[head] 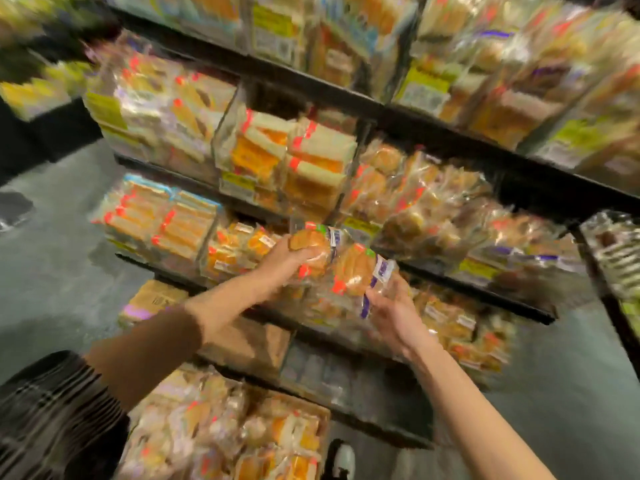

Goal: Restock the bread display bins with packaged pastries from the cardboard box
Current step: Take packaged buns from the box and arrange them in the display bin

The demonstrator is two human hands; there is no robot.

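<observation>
The view is blurred by motion. My left hand (277, 263) grips a clear-wrapped pastry pack (311, 245) with a golden bun, held up in front of the middle shelf. Beside it my right hand (391, 306) holds a second pastry pack (356, 268) from below, with an orange sticker and a purple-and-white label. Both packs hang in front of a clear display bin (433, 216) heaped with similar bagged buns. Down at my feet the open cardboard box (221, 431) is full of wrapped pastries.
Black shelves (450, 282) carry clear bins of sandwiches (304, 164) and sliced cakes (162, 223) to the left. A second cardboard box (152, 299) stands by the lowest shelf. Grey floor (59, 244) lies to the left. My shoe (341, 459) is beside the full box.
</observation>
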